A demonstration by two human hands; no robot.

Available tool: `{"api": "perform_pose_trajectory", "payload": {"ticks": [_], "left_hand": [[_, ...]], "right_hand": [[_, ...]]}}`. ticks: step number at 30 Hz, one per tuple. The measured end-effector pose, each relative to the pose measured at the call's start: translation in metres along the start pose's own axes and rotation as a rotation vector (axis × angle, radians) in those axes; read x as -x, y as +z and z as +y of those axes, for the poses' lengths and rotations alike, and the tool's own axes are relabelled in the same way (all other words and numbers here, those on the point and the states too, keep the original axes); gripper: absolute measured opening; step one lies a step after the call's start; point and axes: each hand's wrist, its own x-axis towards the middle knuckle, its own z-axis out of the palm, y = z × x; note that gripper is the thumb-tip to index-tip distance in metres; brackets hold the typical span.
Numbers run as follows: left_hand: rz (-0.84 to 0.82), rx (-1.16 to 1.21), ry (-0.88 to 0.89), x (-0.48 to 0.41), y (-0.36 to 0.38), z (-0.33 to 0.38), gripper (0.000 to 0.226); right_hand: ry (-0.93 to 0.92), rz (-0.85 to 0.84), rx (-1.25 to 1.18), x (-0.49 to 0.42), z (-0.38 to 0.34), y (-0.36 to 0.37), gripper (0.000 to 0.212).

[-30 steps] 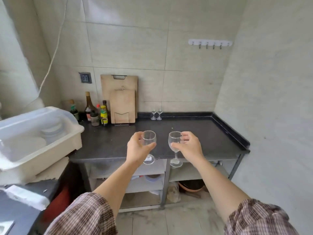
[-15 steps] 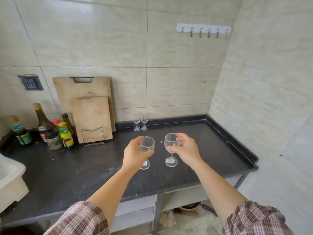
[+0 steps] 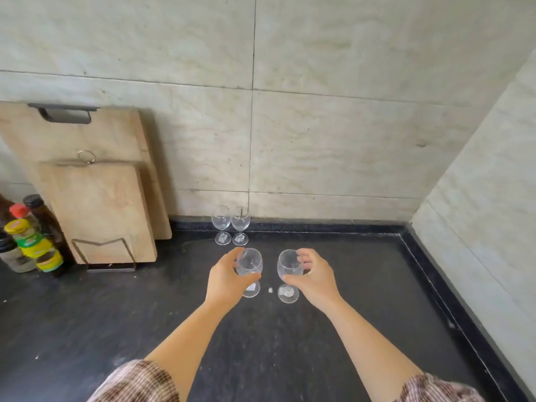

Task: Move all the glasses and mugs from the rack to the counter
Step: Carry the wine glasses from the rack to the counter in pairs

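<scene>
Nearest me, over the dark counter (image 3: 362, 329), two forearms in checked sleeves (image 3: 139, 381) reach forward. I see the left hand (image 3: 229, 277) with fingers and thumb curled round the bowl of a wine glass (image 3: 250, 265), and the right hand (image 3: 313, 278) gripping a second wine glass (image 3: 286, 266) likewise, both upright, near each other. Farther back, two more glasses (image 3: 221, 224) stand side by side at the wall; at far left, a yellow-labelled jar (image 3: 37, 246) has writing too blurred to read.

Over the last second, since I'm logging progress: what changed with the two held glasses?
The left hand and right hand carried the left glass and right glass forward from short of the counter to low over it, near the back pair of glasses. Each grip stayed on its bowl. Back pair, cutting boards unmoved.
</scene>
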Motion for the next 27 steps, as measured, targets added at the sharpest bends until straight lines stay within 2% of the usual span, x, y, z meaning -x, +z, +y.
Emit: {"api": "perform_pose_trajectory", "payload": {"ticks": [4, 8, 14, 19, 27], "left_hand": [[-0.006, -0.029, -0.014, -0.057, 0.025, -0.008, 0.045], [-0.017, -0.104, 0.018, -0.109, 0.046, -0.015, 0.052], [0.054, -0.319, 0.117, -0.159, 0.069, -0.012, 0.045], [0.085, -0.636, 0.240, -0.184, 0.075, -0.016, 0.058], [0.044, -0.840, 0.227, -0.208, 0.082, -0.021, 0.067]], "right_hand": [[0.013, -0.031, 0.014, -0.060, 0.013, 0.002, 0.060], [-0.026, -0.024, 0.015, -0.113, 0.016, 0.005, 0.053], [-0.061, 0.035, 0.019, -0.173, 0.018, 0.010, 0.052], [-0.051, 0.053, 0.052, -0.201, 0.025, 0.014, 0.062], [-0.033, 0.033, 0.048, -0.216, 0.030, 0.022, 0.064]]}}
